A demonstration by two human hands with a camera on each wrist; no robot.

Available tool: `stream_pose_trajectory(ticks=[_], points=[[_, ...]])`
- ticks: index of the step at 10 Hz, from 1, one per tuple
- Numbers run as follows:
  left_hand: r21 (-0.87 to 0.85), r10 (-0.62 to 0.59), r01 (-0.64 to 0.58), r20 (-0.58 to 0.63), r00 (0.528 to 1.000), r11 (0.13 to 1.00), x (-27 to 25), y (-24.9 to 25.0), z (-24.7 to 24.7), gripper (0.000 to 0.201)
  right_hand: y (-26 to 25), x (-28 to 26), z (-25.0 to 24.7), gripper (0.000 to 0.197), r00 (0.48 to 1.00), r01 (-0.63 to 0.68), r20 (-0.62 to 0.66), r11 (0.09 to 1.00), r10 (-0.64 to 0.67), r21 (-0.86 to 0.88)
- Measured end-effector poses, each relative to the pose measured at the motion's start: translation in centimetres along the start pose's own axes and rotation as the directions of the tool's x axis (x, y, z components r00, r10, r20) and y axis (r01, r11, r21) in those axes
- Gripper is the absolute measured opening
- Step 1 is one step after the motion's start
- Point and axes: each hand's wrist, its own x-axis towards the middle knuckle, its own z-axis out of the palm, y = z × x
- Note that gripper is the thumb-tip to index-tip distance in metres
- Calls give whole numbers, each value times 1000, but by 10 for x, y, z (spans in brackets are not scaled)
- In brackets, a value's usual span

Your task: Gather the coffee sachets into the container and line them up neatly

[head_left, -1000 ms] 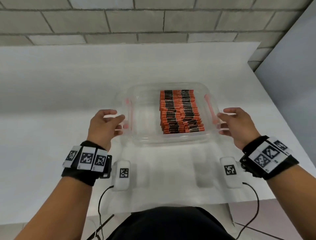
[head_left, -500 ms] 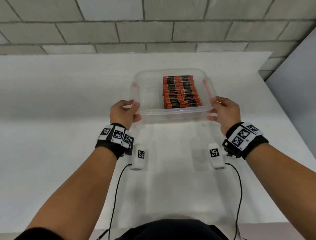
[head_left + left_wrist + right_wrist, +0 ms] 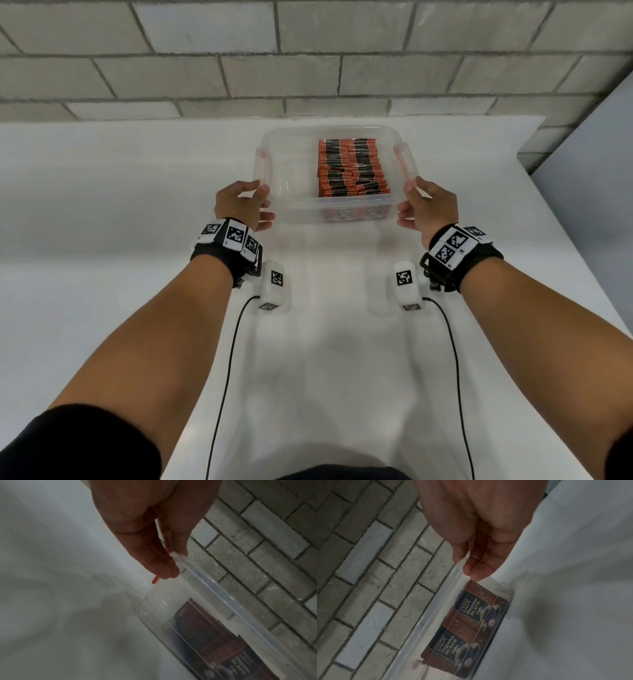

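In the head view, a clear plastic container [image 3: 291,171] with orange side clips stands on the white table, far from me. Orange and black coffee sachets [image 3: 352,168] stand in two neat rows in its right half. My left hand [image 3: 257,204] grips the near left corner, thumb over the rim. At the near right corner my right hand [image 3: 409,202] grips the same way. The left wrist view shows the left hand [image 3: 171,562] pinching the container [image 3: 214,588] rim. In the right wrist view the right hand [image 3: 471,566] holds the rim above the sachets [image 3: 471,615].
A grey brick wall [image 3: 308,68] rises just behind the container. The table's right edge [image 3: 565,219] runs diagonally beside a grey panel [image 3: 599,154]. White camera modules with black cables [image 3: 226,359] hang below my wrists.
The container has slid away from me toward the wall. Both arms have stretched out with it, and my hands have shifted from the sides to its near corners.
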Motion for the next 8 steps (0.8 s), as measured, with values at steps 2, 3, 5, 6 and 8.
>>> stream_pose_trajectory(ticks=[2,3,5,6,8], points=[[8,3,-3,-3,1000,1000,12,2,4,16,1,11,7,46,998,43,-35,999,-44,-20],[12,10,-10,3,1000,1000,16,0,4,16,3,13,7,47,997,56,-42,998,-57,-33],[24,-6,6,8,1000,1000,19,4,5,20,4,15,8,47,996,62,-58,997,-64,-38],[24,-15,14,12,1000,1000,18,5,5,22,3,14,7,47,997,54,-50,998,-56,-38],[34,-46,43,103,994,999,12,13,-10,36,0,4,2,51,997,10,-81,999,-13,-35]])
